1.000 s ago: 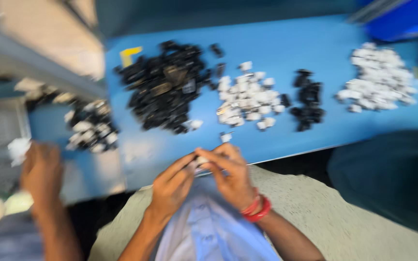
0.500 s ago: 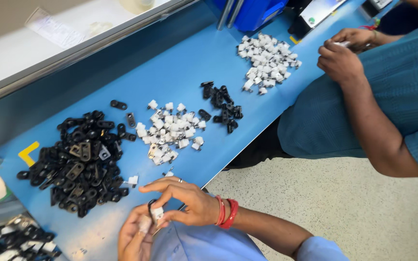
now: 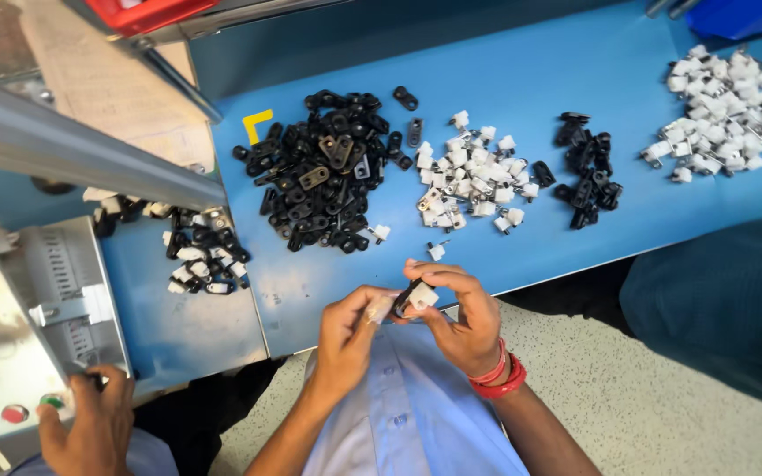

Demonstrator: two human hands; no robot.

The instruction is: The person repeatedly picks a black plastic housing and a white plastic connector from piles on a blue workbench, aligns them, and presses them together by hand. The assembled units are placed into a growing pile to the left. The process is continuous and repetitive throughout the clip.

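My left hand (image 3: pixel 353 333) and my right hand (image 3: pixel 462 310) meet just below the front edge of the blue table (image 3: pixel 531 70). Between their fingertips sits a small black clip with a white plastic piece (image 3: pixel 416 297); the right hand's fingers pinch it while the left hand's fingers press on it from the left. Red bangles (image 3: pixel 502 376) ring my right wrist. Nearest on the table is a single white piece (image 3: pixel 436 251), with a heap of white pieces (image 3: pixel 474 181) behind it.
A big pile of black clips (image 3: pixel 324 172), a smaller black pile (image 3: pixel 586 167), a far-right white pile (image 3: pixel 729 115) and a mixed pile (image 3: pixel 205 257) lie on the table. Another person's hand (image 3: pixel 90 423) rests on a grey control box (image 3: pixel 11 335). A person in blue (image 3: pixel 725 300) sits right.
The view has swung left and nearer to the table. My hands stay together on the small piece, now with the black clip showing between the fingers. The neighbour's hands at right left the view.
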